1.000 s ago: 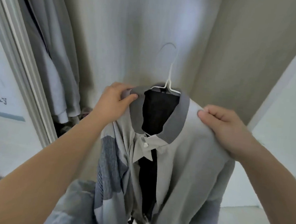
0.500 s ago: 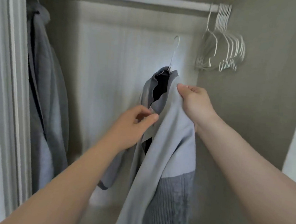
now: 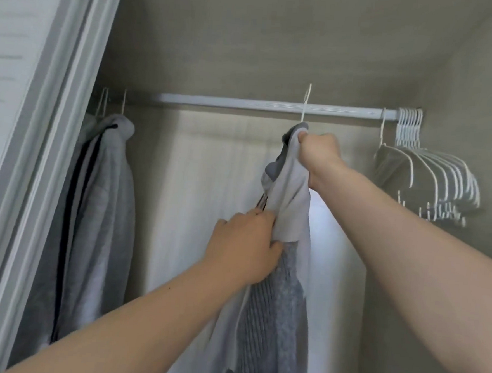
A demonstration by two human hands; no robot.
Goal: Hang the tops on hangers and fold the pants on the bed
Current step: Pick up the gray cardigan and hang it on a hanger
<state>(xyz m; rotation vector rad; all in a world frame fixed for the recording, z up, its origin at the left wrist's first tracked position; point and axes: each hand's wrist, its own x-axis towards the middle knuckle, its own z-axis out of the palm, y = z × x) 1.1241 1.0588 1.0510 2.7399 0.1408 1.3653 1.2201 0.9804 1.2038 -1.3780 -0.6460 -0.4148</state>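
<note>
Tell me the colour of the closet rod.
The closet rod is white, clearest in the head view.

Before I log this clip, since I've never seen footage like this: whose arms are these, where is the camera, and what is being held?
There is no machine here: a person wears one wide-angle camera on the head, so the picture looks along their own bare arms into a closet. The right hand grips the grey top at its collar, by the white hanger, whose hook crosses the closet rod; whether it already rests there I cannot tell. The left hand holds the same top lower down, fingers curled into the cloth. Another grey garment hangs at the rod's left end, a bunch of empty white hangers at its right end.
</note>
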